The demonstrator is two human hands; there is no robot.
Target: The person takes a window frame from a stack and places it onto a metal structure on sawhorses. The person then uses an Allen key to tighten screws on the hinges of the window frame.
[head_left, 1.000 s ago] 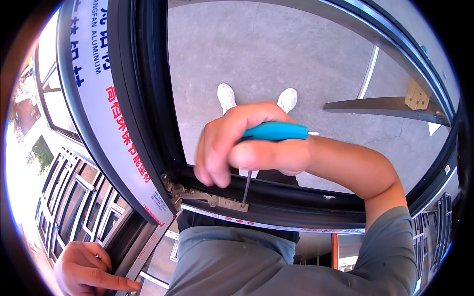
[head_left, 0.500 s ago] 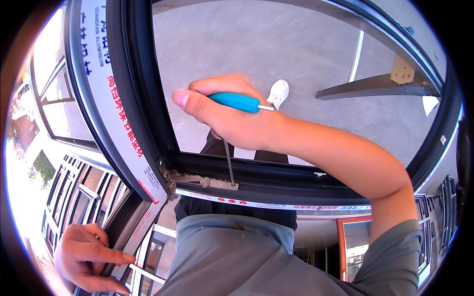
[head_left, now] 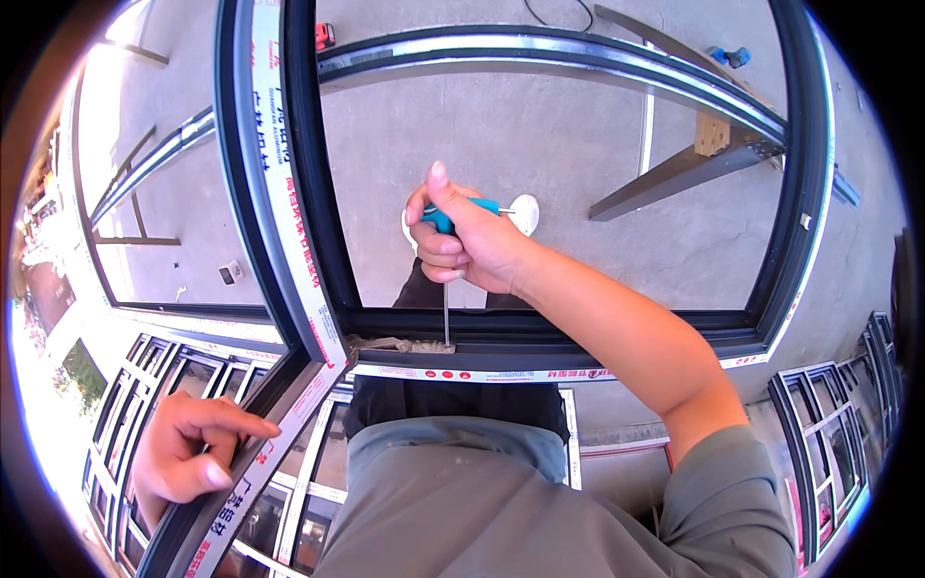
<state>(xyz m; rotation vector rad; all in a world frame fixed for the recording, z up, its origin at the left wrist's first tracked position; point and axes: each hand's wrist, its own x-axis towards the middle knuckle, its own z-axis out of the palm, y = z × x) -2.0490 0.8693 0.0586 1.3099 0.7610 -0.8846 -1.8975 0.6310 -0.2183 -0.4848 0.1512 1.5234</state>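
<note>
A T-handle hex key (head_left: 438, 220) with a teal grip is wrapped in the fingers of my right hand (head_left: 472, 241), my thumb pointing up. Its long thin shaft runs straight down, the tip meeting the end of a metal hinge (head_left: 405, 346). That hinge lies in the near rail of a black window frame (head_left: 597, 342) and reaches to the corner at its left. At lower left, my left hand (head_left: 198, 448) rests over a black sash bar (head_left: 265, 409) edged with white printed film. Its index finger stretches across the bar, with the thumb apart from it.
A long metal beam (head_left: 540, 48) and a dark leg with a wooden block (head_left: 713, 133) show beyond the frame. Blue (head_left: 732, 58) and red (head_left: 325, 36) power tools lie at the back. Stacked window frames (head_left: 833, 424) stand at right, others at lower left.
My view has shifted, bringing the beam and power tools into sight. The hex key's handle has turned in my right hand. My left hand appears higher along the sash bar.
</note>
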